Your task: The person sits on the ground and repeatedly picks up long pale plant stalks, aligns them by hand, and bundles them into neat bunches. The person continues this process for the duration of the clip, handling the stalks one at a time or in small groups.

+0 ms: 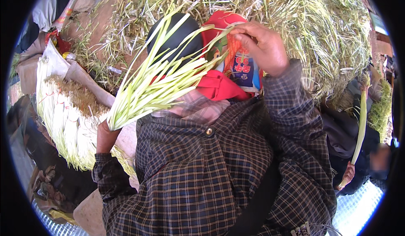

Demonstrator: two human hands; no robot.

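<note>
My left hand is closed round one end of a fanned-out bunch of pale green stalks, which look like garlic shoots or chives. The stalks spread up and right across my lap. At their far tips, my right hand pinches a few thin, wilted ends between thumb and fingers. Beneath the right hand lie a red cloth, an orange mesh and a printed plastic bag. A dark rounded thing, perhaps a knee, shows behind the stalks.
Tied bundles of pale stalks with brownish root ends lie on a light sheet at the left. Loose leaves and straw cover the ground ahead. On the right, a co-worker's hand holds a long bunch of stalks.
</note>
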